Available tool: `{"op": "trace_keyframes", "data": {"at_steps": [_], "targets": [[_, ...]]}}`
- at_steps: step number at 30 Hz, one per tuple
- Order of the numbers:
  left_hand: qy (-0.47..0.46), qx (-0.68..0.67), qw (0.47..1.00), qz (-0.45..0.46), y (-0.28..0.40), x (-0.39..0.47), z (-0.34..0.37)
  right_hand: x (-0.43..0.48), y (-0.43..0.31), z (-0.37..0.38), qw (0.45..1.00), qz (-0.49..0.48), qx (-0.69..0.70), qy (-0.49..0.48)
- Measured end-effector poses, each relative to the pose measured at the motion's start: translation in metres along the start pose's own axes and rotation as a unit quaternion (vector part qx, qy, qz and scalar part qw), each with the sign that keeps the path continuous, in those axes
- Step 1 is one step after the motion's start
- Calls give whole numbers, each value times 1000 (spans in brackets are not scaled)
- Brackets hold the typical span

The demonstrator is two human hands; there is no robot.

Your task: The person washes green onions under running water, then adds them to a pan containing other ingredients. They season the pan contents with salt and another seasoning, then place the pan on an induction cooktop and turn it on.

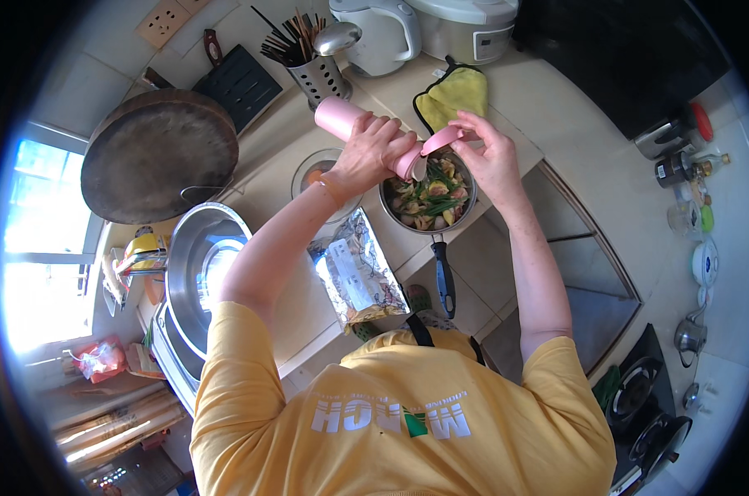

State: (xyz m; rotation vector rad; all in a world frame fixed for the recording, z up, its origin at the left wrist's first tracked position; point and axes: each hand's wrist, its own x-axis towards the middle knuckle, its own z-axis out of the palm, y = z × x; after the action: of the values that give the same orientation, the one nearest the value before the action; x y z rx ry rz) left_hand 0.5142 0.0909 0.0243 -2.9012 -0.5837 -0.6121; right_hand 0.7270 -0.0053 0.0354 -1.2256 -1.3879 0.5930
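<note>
My left hand [374, 149] grips a pink bottle [335, 116], tilted with its mouth over a saucepan [383, 201]. Thumb and fingers of my right hand [489, 152] pinch the bottle's pink cap [442, 139], which is lifted off the mouth and seems joined to the bottle. Inside the pan lies a mix of green scallion lengths [439, 203] and pale, meat-like chunks. The pan's black handle [443, 273] points toward me. Partly hidden behind my left hand and forearm is a clear glass bowl [300, 177] with something orange in it. I cannot tell whether liquid is flowing.
A silver foil bag [362, 273] bearing a label lies near the counter edge. A steel basin [191, 229] stands left, below a large round wok or lid [160, 155]. Beyond are a utensil holder [318, 80], kettle [377, 37] and yellow cloth [455, 93]. A gas stove [638, 397] is right.
</note>
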Motion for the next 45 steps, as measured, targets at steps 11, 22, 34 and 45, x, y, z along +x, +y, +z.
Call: {"op": "trace_keyframes", "data": {"at_steps": [11, 22, 34, 45], "targets": [[19, 1, 1000, 12, 7, -1, -9, -8, -8, 0, 1000, 19, 6, -3], [2, -2, 999, 36, 19, 28, 18, -13, 2, -29, 998, 29, -35, 47], [14, -5, 1000, 24, 19, 30, 23, -15, 9, -30, 997, 42, -33, 53], [13, 15, 999, 41, 18, 29, 21, -17, 7, -30, 997, 54, -31, 43]]}}
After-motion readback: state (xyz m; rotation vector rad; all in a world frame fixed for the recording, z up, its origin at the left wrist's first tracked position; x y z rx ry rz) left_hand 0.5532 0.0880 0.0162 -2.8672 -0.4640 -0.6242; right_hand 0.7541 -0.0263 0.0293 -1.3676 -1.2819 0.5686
